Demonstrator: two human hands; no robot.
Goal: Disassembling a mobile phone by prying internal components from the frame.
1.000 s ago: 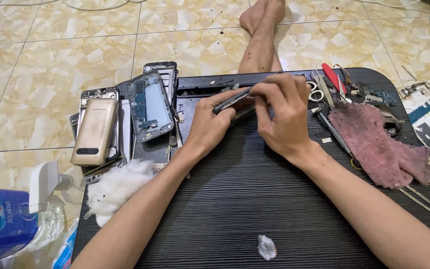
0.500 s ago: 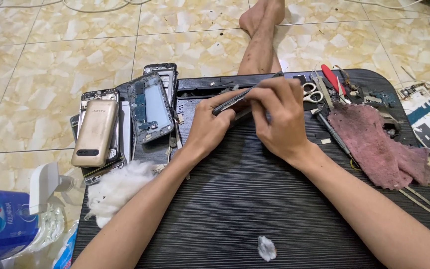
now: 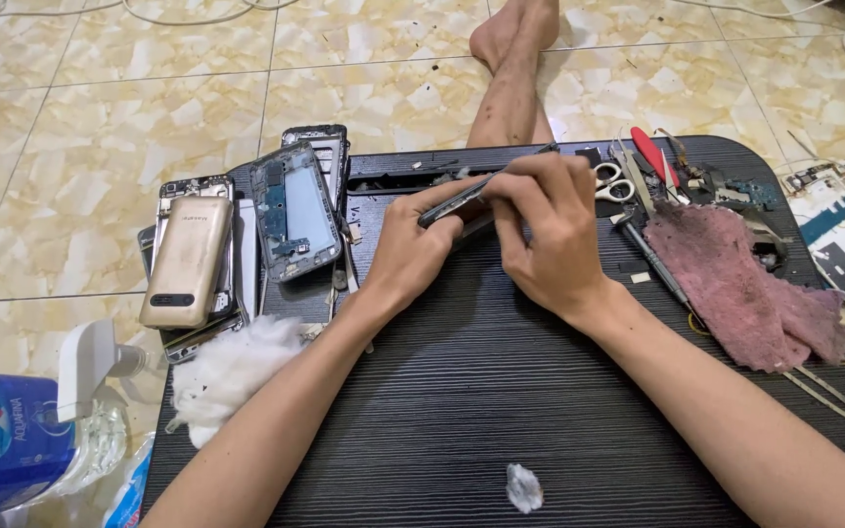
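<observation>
The left hand (image 3: 421, 256) is closed on a dark phone frame (image 3: 462, 200), tilted up off the black ribbed tabletop (image 3: 501, 391) near its far edge. The right hand (image 3: 550, 235) pinches a thin metal tool (image 3: 530, 156) against the frame's upper edge.

Left of the hands lies a pile of phone parts, with a gold phone back (image 3: 186, 259) and an opened blue-grey phone (image 3: 293, 210), and a wad of white cotton (image 3: 232, 367) (hanging over the left edge). To the right are scissors (image 3: 613, 181), a red-handled tool (image 3: 655, 156) and a pink rag (image 3: 745, 288). The near middle is open, save a small white scrap (image 3: 523, 486). A clear bottle with a blue label (image 3: 12, 440) lies bottom left on the tiled floor (image 3: 70, 108).
</observation>
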